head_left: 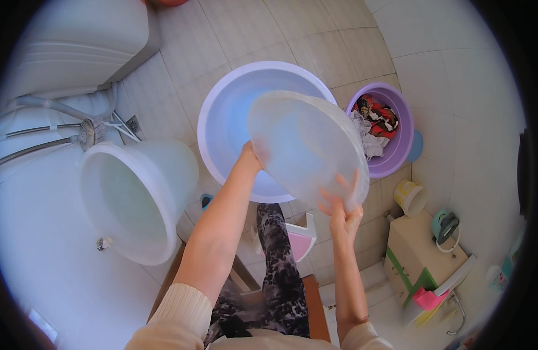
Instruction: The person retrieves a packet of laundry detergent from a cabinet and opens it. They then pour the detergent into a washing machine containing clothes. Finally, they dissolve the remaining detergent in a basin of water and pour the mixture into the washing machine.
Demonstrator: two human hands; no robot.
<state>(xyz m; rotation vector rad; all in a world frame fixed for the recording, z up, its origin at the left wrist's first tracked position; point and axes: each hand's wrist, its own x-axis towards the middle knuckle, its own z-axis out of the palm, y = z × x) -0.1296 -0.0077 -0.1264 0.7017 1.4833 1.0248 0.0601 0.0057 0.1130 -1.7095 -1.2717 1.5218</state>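
Between both hands I hold a translucent white plastic basin (307, 146), tilted over a large lavender tub (213, 157) on the floor. My left hand (254, 156) is closed on its lower left side, with the fingers partly hidden behind it. At its lower right rim, my right hand (343, 210) grips it, and several fingers show blurred through the plastic. Inside the lavender tub the bottom looks light blue; whether it contains water I cannot tell. Beside it on the right stands a purple basin (404, 140) with red, dark and white clothes (377, 125).
To the left is a tall white bucket (176, 169) with water, near a shower head (93, 133) and hoses. A white appliance (88, 46) fills the far left. A small pink-and-white stool (302, 240) is by my legs, with a cabinet (417, 245) at right.
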